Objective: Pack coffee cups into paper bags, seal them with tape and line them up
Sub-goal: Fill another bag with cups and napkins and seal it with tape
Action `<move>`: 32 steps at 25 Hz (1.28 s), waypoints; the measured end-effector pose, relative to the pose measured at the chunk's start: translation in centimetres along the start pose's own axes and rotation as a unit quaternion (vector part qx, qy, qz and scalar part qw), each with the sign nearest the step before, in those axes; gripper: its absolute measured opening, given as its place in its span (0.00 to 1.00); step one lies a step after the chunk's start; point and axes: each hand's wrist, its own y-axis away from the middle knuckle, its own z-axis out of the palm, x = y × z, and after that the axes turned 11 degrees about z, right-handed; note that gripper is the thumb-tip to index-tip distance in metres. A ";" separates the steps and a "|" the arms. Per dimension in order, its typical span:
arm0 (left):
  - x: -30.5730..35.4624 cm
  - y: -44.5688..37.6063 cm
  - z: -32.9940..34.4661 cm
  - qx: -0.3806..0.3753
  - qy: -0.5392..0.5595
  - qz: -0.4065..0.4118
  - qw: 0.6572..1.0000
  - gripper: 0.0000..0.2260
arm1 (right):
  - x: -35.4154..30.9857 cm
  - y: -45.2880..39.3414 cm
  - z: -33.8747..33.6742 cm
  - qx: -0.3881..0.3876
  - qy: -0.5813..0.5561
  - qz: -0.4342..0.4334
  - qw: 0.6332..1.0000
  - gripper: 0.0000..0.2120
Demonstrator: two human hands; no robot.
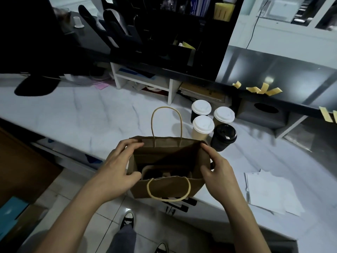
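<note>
Brown paper bag (168,187) at frame centre on the worktop (87,114) is pinched open by left hand (116,167) and right hand (217,170); keep mouth wide so cups (203,127), upper right, drop into its carrier upright.

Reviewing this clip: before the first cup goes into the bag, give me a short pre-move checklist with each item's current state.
1. Paper bag mouth spread open: ok.
2. Left hand and right hand gripping opposite bag rims: ok.
3. Cup carrier seated inside bag: ok, though its slots are too dark to judge.
4. Four lidded cups standing upright behind the bag: ok.
5. Tape strips ready on the shelf edge: ok.
6. A hand free to lift a cup: not ok.
</note>
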 end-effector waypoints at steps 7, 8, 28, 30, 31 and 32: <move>-2.6 -3.4 -1.6 -0.001 -0.008 0.010 1.000 0.35 | -2.1 -2.3 1.0 0.008 0.002 0.010 1.000 0.31; -3.1 -4.1 -2.0 -0.005 -0.007 0.014 1.000 0.36 | -2.5 -2.8 1.2 0.010 0.000 0.012 1.000 0.31; -13.8 -20.0 -10.6 -0.112 0.027 0.111 0.987 0.41 | -12.0 -15.7 9.3 0.128 -0.092 0.079 0.984 0.32; -14.2 -21.0 -10.6 -0.117 0.032 0.120 0.985 0.41 | -12.1 -16.2 9.2 0.134 -0.097 0.083 0.983 0.32; -14.3 -21.4 -10.7 -0.118 0.035 0.124 0.985 0.41 | -12.1 -16.4 9.1 0.133 -0.099 0.083 0.983 0.32; -14.4 -21.8 -10.8 -0.119 0.039 0.126 0.984 0.41 | -12.3 -16.6 9.1 0.128 -0.101 0.080 0.983 0.32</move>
